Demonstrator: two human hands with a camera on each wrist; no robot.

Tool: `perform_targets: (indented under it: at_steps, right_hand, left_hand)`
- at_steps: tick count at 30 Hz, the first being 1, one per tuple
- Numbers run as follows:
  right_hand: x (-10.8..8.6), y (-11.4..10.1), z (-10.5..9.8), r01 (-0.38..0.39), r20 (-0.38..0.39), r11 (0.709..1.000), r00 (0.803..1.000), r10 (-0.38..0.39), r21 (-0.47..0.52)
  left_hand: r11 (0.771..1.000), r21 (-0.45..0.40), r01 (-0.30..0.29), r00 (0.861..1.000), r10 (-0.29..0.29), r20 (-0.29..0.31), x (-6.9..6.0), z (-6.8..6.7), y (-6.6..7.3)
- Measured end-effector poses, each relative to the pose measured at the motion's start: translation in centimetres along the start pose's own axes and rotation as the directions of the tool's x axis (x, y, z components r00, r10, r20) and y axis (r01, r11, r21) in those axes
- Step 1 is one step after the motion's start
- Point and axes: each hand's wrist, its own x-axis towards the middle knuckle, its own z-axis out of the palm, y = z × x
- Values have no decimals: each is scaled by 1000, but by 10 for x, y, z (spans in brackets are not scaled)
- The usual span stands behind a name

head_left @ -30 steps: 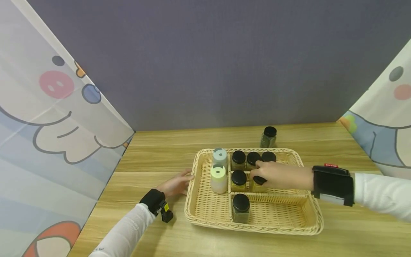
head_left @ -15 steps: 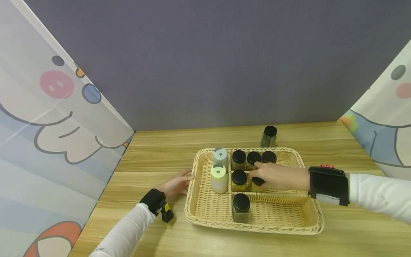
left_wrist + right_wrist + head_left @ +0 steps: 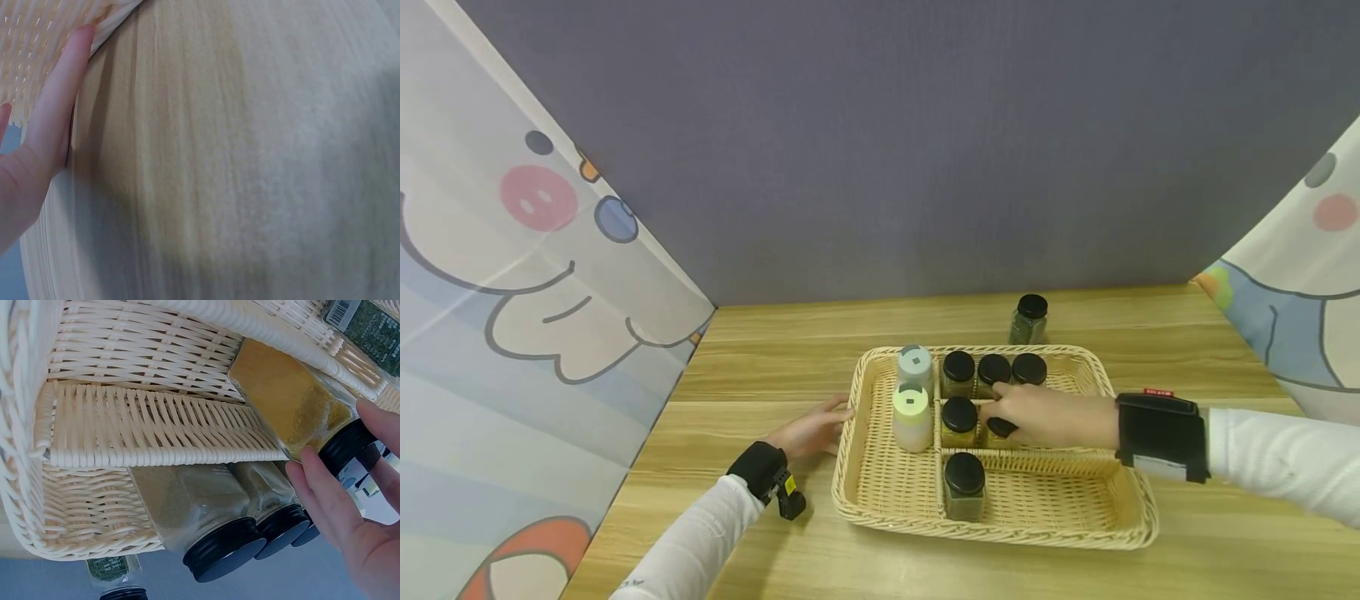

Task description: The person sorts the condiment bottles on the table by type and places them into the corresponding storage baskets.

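A pale wicker basket [image 3: 1000,535] with dividers stands on the wooden table. My right hand [image 3: 1047,412] reaches into its middle compartment and grips a glass jar of yellow powder [image 3: 287,394] by its black lid [image 3: 347,445], thumb and fingers on either side. That jar stands beside another yellow-filled jar [image 3: 958,422] in the head view. My left hand [image 3: 811,428] rests against the basket's left side with its fingers extended. In the left wrist view a straight finger [image 3: 62,94] of it lies along the weave.
Several black-lidded jars [image 3: 957,372] line the back compartment. One dark jar [image 3: 964,486] is in the front compartment. Two pale-lidded bottles [image 3: 912,419] stand in the left compartment. Behind the basket is a jar of green flakes [image 3: 1027,320]. A grey panel [image 3: 925,167] borders the table.
My right hand has slid slightly to the left, keeping its grip on the jar of yellow powder. The left hand has stayed against the basket.
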Motion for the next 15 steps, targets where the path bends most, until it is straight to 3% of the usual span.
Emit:
perform_targets:
  at_steps: [15]
  right_hand:
    - [1, 0, 0, -13, 13, 1000, 1000, 13, -3]
  left_hand:
    - [1000, 5, 0, 1000, 0, -6, -1, 2, 2]
